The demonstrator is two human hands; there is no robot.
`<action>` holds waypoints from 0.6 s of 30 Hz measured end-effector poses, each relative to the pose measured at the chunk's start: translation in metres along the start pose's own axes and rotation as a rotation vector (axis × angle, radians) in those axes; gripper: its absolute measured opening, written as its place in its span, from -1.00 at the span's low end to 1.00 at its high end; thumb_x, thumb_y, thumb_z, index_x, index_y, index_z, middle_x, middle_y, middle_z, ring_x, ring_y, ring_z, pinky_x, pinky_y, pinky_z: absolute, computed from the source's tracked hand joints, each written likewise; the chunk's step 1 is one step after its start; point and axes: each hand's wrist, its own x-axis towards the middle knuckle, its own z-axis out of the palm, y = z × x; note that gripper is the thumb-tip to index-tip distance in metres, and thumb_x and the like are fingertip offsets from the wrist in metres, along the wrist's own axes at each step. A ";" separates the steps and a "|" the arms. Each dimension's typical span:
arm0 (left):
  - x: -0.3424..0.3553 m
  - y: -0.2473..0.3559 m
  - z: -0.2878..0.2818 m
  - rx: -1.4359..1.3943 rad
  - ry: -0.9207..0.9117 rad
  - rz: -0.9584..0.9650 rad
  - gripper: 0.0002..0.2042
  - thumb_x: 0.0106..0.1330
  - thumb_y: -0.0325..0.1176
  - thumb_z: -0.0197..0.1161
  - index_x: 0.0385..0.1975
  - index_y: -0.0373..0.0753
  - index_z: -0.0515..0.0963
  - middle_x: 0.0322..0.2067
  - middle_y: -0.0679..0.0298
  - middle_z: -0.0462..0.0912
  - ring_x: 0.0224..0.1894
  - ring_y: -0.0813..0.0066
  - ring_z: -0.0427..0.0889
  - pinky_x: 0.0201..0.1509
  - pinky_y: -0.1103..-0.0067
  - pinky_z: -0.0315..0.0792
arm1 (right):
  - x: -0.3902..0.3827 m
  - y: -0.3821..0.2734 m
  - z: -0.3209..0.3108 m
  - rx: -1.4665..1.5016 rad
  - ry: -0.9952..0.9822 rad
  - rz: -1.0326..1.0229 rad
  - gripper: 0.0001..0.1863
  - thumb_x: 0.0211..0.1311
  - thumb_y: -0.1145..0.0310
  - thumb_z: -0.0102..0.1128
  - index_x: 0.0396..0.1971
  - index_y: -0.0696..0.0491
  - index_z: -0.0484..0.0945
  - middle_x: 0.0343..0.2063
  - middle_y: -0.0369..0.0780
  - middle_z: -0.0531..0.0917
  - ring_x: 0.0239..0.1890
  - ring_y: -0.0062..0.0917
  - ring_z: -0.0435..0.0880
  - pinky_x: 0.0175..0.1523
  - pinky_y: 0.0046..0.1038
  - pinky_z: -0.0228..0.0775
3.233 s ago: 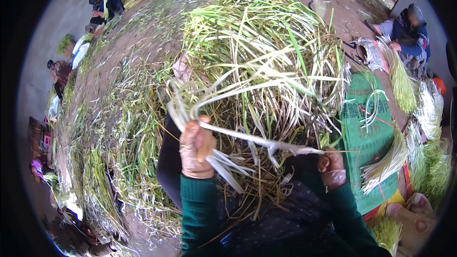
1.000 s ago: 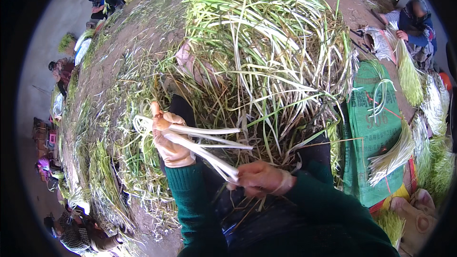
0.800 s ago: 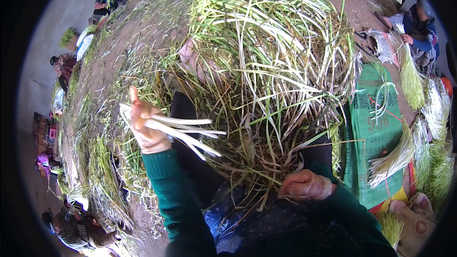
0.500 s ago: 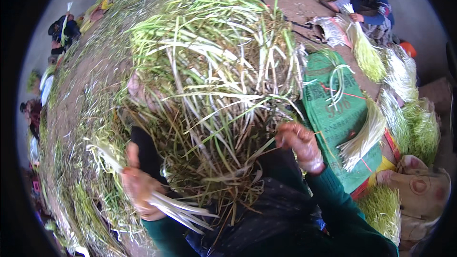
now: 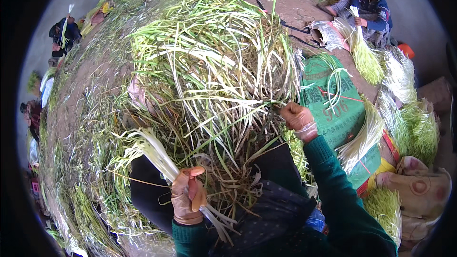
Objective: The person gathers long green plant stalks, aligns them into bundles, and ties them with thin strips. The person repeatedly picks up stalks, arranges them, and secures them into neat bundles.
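- left hand [image 5: 188, 200] is wrapped tight round a small bundle of white stalks [image 5: 157, 154], just in front of the big heap [image 5: 209, 81]; thumb up, leafy tips pointing away to the left, cut ends trailing back toward the lap
- I'd keep those ends lined up and the grip snug so nothing slides out
- right hand [image 5: 297, 116] is at the heap's right edge, fingers curled closed in the tangle, looks pinched on a stalk or two; elbow bent, green sleeve
- right of the heap lies a green sack [image 5: 333, 109] with tidy bundles; past it a person [image 5: 369, 4] sits sorting
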 end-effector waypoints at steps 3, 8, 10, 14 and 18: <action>-0.001 0.002 0.012 0.041 0.000 -0.003 -0.64 0.33 -0.16 -0.01 -0.25 -0.41 0.50 -0.89 0.51 0.13 -0.95 0.65 0.16 -0.85 0.66 0.12 | 0.012 -0.003 -0.003 0.383 0.008 0.255 -0.85 0.08 0.33 0.19 -0.46 0.09 0.50 -0.67 -0.20 0.53 -0.65 -0.47 0.48 -0.58 -0.45 0.27; -0.002 0.000 0.015 -0.031 0.047 0.003 -0.66 0.29 -0.21 0.02 -0.33 -0.42 0.54 -0.92 0.42 0.17 -0.97 0.57 0.15 -0.88 0.61 0.15 | 0.024 0.001 -0.001 0.520 -0.058 0.381 -0.88 0.14 0.35 0.14 -0.49 0.08 0.54 -0.73 -0.31 0.49 -0.75 -0.65 0.38 -0.67 -0.60 0.19; -0.009 0.004 0.018 0.016 0.066 0.061 -0.66 0.29 -0.20 0.02 -0.33 -0.42 0.54 -0.92 0.43 0.16 -0.97 0.58 0.16 -0.89 0.62 0.14 | 0.004 -0.020 -0.017 0.188 -0.118 0.058 -0.87 0.13 0.36 0.14 -0.48 0.11 0.51 -0.76 -0.33 0.47 -0.76 -0.70 0.39 -0.67 -0.64 0.22; -0.025 0.004 0.032 0.190 0.153 0.154 -0.66 0.25 -0.20 0.08 -0.26 -0.42 0.53 -0.92 0.44 0.19 -0.97 0.58 0.16 -0.93 0.63 0.10 | -0.055 -0.120 -0.017 0.834 -0.321 0.173 -0.92 0.13 0.54 0.10 -0.38 0.13 0.57 -0.69 -0.31 0.55 -0.78 -0.75 0.41 -0.70 -0.70 0.23; -0.023 -0.003 0.050 0.315 0.355 0.118 -0.71 0.17 -0.34 0.08 -0.22 -0.41 0.53 -0.85 0.41 0.27 -0.88 0.64 0.16 -0.83 0.69 0.03 | -0.081 -0.173 0.020 0.821 -0.441 0.281 -0.97 0.17 0.47 0.11 -0.42 0.06 0.53 -0.70 -0.43 0.45 -0.72 -0.83 0.33 -0.62 -0.71 0.18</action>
